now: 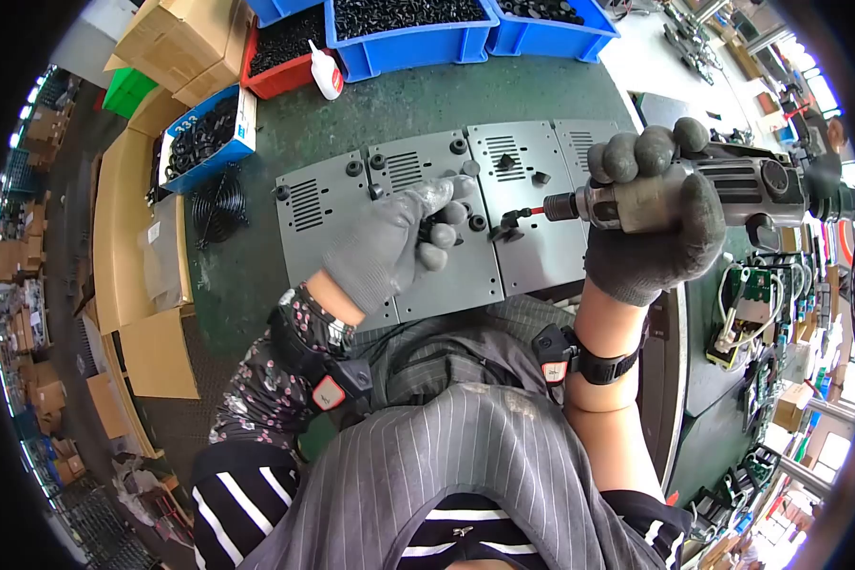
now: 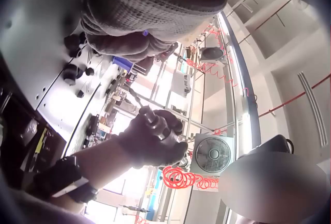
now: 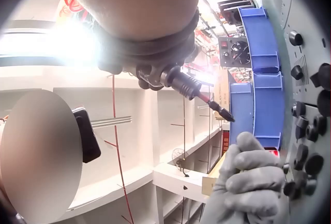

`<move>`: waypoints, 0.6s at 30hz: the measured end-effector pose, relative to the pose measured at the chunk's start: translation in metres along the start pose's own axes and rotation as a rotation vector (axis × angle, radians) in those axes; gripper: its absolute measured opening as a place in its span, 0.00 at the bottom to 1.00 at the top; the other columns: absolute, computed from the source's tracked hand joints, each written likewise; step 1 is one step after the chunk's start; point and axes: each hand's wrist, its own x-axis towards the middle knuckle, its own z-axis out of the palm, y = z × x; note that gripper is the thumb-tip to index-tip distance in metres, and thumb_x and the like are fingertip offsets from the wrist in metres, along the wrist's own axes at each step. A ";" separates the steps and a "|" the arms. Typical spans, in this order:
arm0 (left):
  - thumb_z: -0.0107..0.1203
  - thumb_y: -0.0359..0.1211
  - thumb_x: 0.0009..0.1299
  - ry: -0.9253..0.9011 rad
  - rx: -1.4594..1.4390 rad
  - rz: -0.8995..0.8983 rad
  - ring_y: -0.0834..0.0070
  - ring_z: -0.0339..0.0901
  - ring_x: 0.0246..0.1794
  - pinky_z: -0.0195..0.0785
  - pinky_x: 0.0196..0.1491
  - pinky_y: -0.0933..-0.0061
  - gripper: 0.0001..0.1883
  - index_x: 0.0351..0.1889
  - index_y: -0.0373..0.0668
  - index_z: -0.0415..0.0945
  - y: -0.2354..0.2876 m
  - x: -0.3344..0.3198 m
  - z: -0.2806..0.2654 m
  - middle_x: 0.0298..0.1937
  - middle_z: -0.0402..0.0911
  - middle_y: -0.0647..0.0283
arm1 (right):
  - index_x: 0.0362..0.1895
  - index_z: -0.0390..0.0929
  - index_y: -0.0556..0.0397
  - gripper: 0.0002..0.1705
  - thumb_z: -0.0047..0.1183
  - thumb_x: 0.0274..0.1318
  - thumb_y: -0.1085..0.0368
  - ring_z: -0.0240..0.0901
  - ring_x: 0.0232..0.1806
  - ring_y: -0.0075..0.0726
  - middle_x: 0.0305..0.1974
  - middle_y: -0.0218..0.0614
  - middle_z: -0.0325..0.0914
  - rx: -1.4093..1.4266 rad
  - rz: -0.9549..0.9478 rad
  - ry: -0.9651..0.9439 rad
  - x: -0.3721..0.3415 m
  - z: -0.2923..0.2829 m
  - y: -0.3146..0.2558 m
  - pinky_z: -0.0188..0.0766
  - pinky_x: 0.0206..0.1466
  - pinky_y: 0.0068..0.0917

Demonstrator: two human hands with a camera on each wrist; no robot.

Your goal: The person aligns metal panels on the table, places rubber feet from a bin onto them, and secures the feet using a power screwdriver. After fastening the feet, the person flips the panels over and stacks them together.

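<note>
My gloved right hand (image 1: 651,214) grips a power screwdriver (image 1: 746,185) around its front body. Its bit (image 1: 532,211), with a red band, points left over the grey metal panels (image 1: 532,261). The right wrist view shows the dark bit tip (image 3: 225,114) close to the left hand. My gloved left hand (image 1: 389,237) hovers over the middle panels with its fingers curled around small black parts, apparently rubber feet, mostly hidden by the fingers. More black rubber feet (image 1: 459,146) stand on the panels, several in a cluster near the left fingertips.
Blue bins (image 1: 413,55) and a red bin (image 1: 280,81) full of small black parts line the back of the green table (image 1: 285,123). A white bottle (image 1: 326,74) stands before them. Cardboard boxes (image 1: 123,237) are at left, circuit boards (image 1: 750,304) at right.
</note>
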 end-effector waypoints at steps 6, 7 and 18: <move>0.40 0.34 0.73 0.072 0.012 0.009 0.86 0.69 0.28 0.62 0.24 0.89 0.15 0.52 0.36 0.67 -0.011 -0.012 0.012 0.36 0.73 0.66 | 0.51 0.62 0.54 0.25 0.48 0.47 0.61 0.68 0.33 0.39 0.32 0.38 0.69 0.045 0.003 0.036 -0.006 -0.003 0.000 0.66 0.38 0.35; 0.41 0.35 0.73 0.052 0.067 0.018 0.86 0.70 0.28 0.62 0.23 0.89 0.15 0.51 0.37 0.68 -0.011 -0.013 0.013 0.36 0.73 0.66 | 0.51 0.62 0.53 0.25 0.48 0.47 0.61 0.68 0.33 0.38 0.32 0.37 0.69 0.038 0.005 0.042 -0.008 -0.002 -0.001 0.66 0.38 0.35; 0.44 0.46 0.72 0.172 0.082 -0.063 0.86 0.64 0.18 0.55 0.17 0.88 0.18 0.41 0.39 0.70 -0.023 -0.006 0.013 0.26 0.71 0.68 | 0.51 0.58 0.52 0.27 0.46 0.48 0.56 0.58 0.32 0.34 0.31 0.33 0.61 -0.018 0.039 0.020 -0.015 0.013 -0.001 0.56 0.38 0.32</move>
